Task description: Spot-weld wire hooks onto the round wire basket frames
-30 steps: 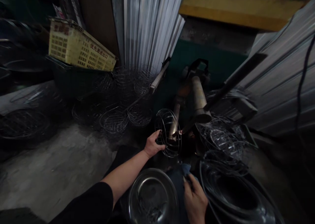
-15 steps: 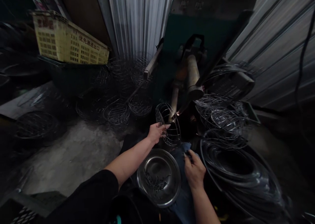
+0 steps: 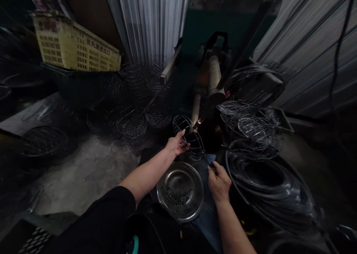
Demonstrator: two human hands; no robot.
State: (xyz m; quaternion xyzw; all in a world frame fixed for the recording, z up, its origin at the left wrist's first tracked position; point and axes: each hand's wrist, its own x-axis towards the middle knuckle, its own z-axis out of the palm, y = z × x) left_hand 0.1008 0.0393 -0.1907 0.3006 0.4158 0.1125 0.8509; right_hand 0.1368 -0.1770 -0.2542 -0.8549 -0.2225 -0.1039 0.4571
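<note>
My left hand (image 3: 176, 144) has its thumb and fingers around the wires of a round wire basket (image 3: 197, 146). The basket is tilted on its side against the lower metal arm (image 3: 195, 107) of a machine, where a small orange glow shows at the tip. My right hand (image 3: 219, 181) is closed just right of the basket, above a blue cloth; a small dark thing shows at its fingertips, too dim to name. Between my forearms rests a shiny steel bowl (image 3: 199, 200) with several short wire pieces (image 3: 177, 196) inside.
Large coils of wire (image 3: 267, 187) lie at the right, with wire frames (image 3: 252, 129) piled behind them. Several wire baskets (image 3: 132, 127) stand on the floor at the left. A yellow crate (image 3: 78, 45) sits at the back left. The machine's upper cylinder (image 3: 214, 75) juts toward me.
My left hand has shifted its fingers on the wire basket, and the basket has turned and tilted a little. My right hand stays closed in about the same place. The view has moved slightly.
</note>
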